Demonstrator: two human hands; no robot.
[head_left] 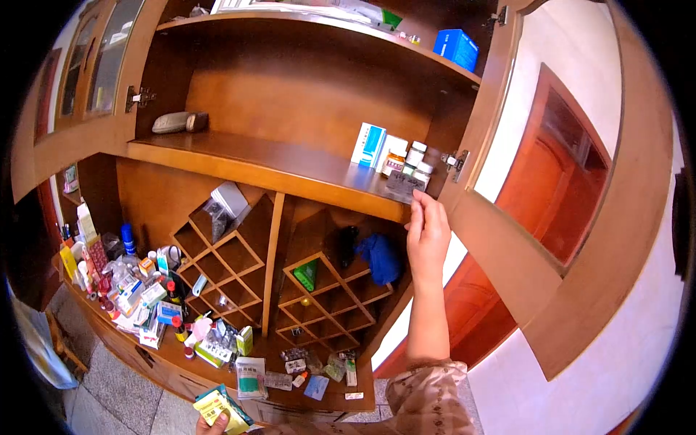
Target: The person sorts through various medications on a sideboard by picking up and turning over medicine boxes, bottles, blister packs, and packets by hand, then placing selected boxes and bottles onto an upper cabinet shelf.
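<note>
My right hand (429, 230) reaches up to the right end of the cabinet's middle shelf. Its thumb and fingers pinch the corner of a small dark, see-through plastic bag (403, 185) with handwriting on it. Just behind the bag stand several small medicine bottles (394, 162) and a blue and white medicine box (369, 145). At the bottom edge, my left hand (212, 426) is closed on yellow and green packets (221, 410); part of this hand is cut off by the frame.
Open cabinet doors flank the shelves, the right door (580, 304) close beside my right arm. Below is a lattice rack (217, 250) holding a blue bag (378, 259). Medicine boxes and bottles (148, 297) crowd the counter's left. A blue box (457, 49) sits on the upper shelf.
</note>
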